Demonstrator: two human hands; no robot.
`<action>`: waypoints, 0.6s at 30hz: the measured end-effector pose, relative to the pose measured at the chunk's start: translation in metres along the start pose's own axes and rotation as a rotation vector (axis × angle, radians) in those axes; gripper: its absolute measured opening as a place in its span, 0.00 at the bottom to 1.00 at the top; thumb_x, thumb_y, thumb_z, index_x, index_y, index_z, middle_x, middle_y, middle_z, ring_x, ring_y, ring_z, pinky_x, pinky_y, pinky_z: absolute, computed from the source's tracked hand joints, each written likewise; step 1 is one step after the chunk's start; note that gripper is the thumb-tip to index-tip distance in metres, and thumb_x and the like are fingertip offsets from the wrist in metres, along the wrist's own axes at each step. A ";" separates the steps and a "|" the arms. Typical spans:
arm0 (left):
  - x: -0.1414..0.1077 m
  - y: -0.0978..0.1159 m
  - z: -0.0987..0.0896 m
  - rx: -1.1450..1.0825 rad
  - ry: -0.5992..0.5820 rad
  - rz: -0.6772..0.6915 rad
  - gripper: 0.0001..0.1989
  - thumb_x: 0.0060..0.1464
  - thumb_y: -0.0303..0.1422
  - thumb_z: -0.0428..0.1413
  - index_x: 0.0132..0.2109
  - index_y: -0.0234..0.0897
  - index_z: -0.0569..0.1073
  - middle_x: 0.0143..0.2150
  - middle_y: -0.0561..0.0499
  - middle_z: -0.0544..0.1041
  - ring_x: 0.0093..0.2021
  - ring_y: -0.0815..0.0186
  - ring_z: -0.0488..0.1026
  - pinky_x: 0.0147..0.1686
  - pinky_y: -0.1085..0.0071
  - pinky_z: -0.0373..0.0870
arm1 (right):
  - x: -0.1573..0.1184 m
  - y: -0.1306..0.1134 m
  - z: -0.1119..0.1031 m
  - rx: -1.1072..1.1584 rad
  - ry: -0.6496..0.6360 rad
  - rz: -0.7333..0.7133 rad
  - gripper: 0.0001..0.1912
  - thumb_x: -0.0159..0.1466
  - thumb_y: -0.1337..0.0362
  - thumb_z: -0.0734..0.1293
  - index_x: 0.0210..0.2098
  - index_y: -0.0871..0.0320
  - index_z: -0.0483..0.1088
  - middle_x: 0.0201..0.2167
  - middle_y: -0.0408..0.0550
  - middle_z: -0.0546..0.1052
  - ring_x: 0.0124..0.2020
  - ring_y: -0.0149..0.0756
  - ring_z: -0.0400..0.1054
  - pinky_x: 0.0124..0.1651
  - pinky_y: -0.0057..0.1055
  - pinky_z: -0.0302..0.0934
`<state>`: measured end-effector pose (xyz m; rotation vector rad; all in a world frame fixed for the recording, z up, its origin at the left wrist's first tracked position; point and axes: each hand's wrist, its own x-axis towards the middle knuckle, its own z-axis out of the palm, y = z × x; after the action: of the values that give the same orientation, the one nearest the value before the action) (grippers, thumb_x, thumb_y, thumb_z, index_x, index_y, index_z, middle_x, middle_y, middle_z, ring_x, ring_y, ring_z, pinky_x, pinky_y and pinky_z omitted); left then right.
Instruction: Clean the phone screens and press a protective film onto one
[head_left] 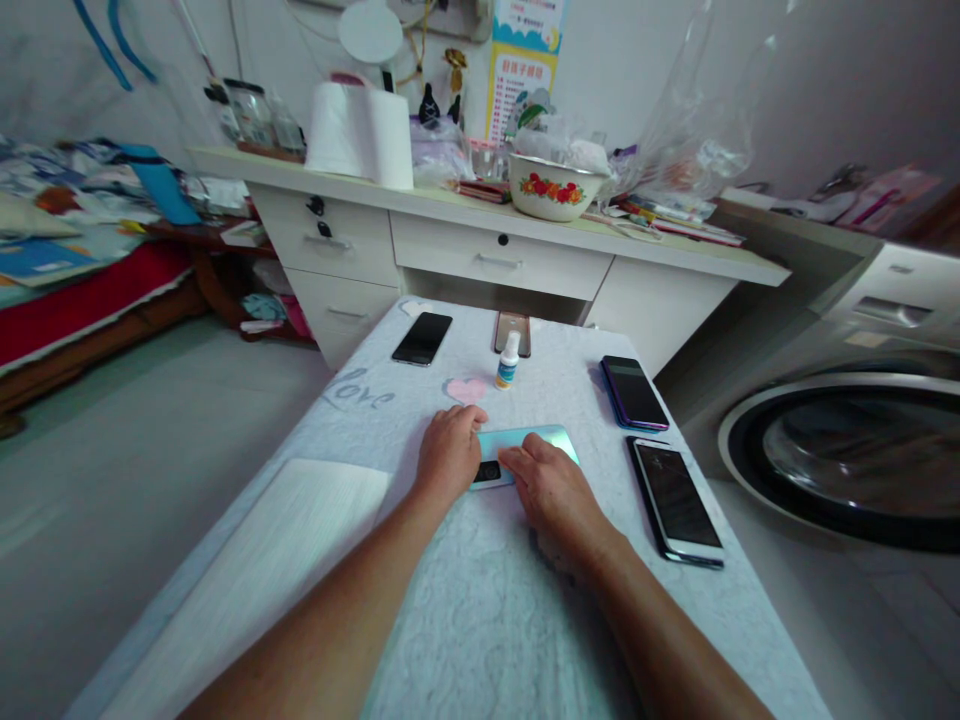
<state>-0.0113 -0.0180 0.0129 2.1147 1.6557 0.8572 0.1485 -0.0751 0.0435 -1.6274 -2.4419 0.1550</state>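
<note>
A pale blue-green smartphone [510, 439] lies on the cloth-covered table with its back and dark camera block facing up. My left hand [451, 452] is closed around its left end. Bunched fingertips of my right hand [551, 480] press on the phone's back beside the camera block; whatever they may hold is hidden. Just beyond stands a small white spray bottle [508, 362] with a blue and yellow label. Behind the bottle lies a clear phone case [513, 333] with a brownish edge.
A dark-screened phone [423, 338] lies at the far left. On the right are a purple-edged phone [634, 392] and a white phone [679, 498] on a dark one. A white sheet [300, 540] lies front left. Desk [495, 240] and washing machine [847, 440] stand close by.
</note>
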 end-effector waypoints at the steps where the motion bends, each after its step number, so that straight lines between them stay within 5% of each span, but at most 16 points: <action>1: 0.000 0.000 0.000 0.000 0.001 0.002 0.16 0.51 0.18 0.47 0.41 0.36 0.74 0.41 0.47 0.78 0.44 0.60 0.73 0.48 0.63 0.67 | 0.001 0.000 0.001 -0.012 0.004 0.010 0.14 0.71 0.67 0.56 0.42 0.54 0.73 0.34 0.46 0.70 0.32 0.33 0.61 0.35 0.29 0.48; 18: 0.000 -0.004 0.003 -0.016 0.016 0.015 0.15 0.51 0.18 0.47 0.41 0.36 0.74 0.39 0.48 0.78 0.42 0.61 0.73 0.47 0.64 0.67 | 0.011 0.021 0.004 -0.151 0.041 0.242 0.15 0.72 0.63 0.55 0.44 0.53 0.74 0.36 0.48 0.71 0.35 0.36 0.64 0.37 0.30 0.49</action>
<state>-0.0124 -0.0170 0.0086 2.1177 1.6375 0.8910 0.1625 -0.0564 0.0369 -1.9673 -2.2688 -0.0284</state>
